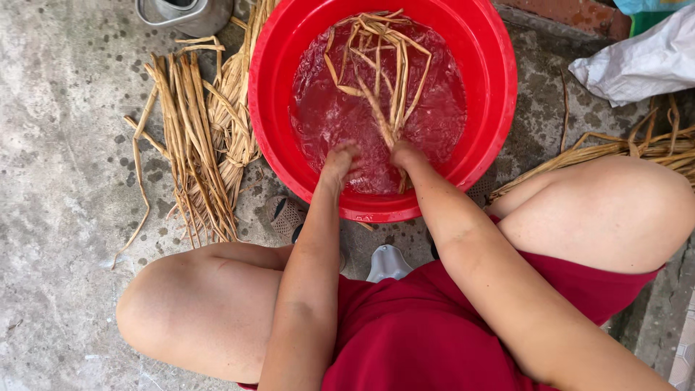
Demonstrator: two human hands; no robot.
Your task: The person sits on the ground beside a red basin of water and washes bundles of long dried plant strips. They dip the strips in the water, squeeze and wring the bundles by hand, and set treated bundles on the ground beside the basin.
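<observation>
The concrete floor [65, 145] was grey, rough and spotted with dark marks. On it stood a big round basin [499, 80] of smooth red plastic, filled with water that foamed a little near the hands. In the water lay a bundle of straw strips [384, 65], long, flat and pale yellow, spread like a fan toward the far rim and gathered together toward the near rim.

The left hand [340, 161] was dipped in the water at the near side of the basin. Its grip looked closed, the fingers curled down under the surface, but what it held I could not tell, because the water hid it. The right hand [405, 153] was just beside it, its grip closed around the gathered lower end of the straw strips, which rose from it.

Left of the basin a pile of dry straw [195, 145] lay on the floor, touching the basin wall; these pieces were stiff and fibrous. More dry stalks [637, 148] lay at the right, behind the knee. Above them rested a crumpled white plastic bag [644, 61]. At the top edge stood a grey metal can [184, 13], only partly visible.
</observation>
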